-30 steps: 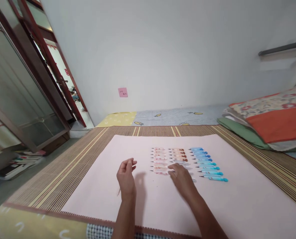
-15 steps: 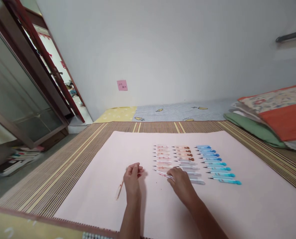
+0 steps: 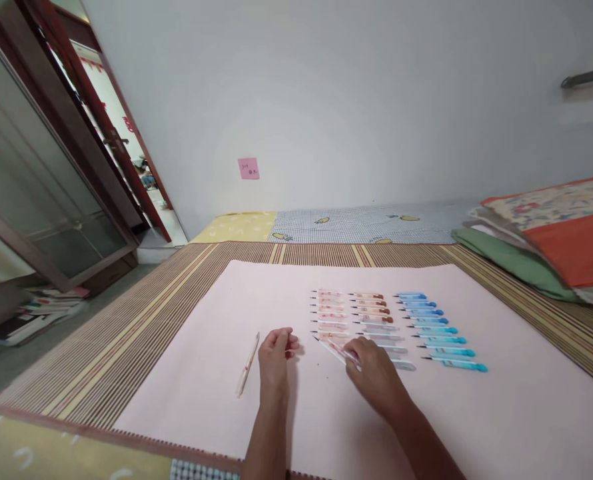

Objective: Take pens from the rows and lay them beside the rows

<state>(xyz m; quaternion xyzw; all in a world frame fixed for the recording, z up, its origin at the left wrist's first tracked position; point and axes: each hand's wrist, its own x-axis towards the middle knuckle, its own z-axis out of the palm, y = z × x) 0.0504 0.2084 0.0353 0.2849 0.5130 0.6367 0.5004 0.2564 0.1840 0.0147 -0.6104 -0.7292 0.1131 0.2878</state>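
My right hand (image 3: 374,370) grips the rear end of a white pencil (image 3: 332,351) with a pinkish pattern. Its dark tip points up and left, and it lies at a slant below the column of pink pencils (image 3: 330,314). My left hand (image 3: 278,350) hovers over the pink sheet with its fingers curled in; nothing shows in them. Left of it lies a single pale pencil (image 3: 247,367) with a reddish pattern, apart from the hand. Right of the pink column are brown pencils (image 3: 374,311), grey ones (image 3: 382,337) partly under my right hand, and blue ones (image 3: 444,340).
The pink sheet (image 3: 191,360) lies on a striped mat (image 3: 91,347). Folded bedding (image 3: 566,240) is piled at the right. A pink note (image 3: 248,169) sticks to the wall (image 3: 351,100) behind. Books (image 3: 31,317) lie on the floor at the left.
My right hand has drawn the pencil's rear end slightly toward me, so it slants more. My left hand has shifted slightly right, away from the lone pencil. The view has moved slightly.
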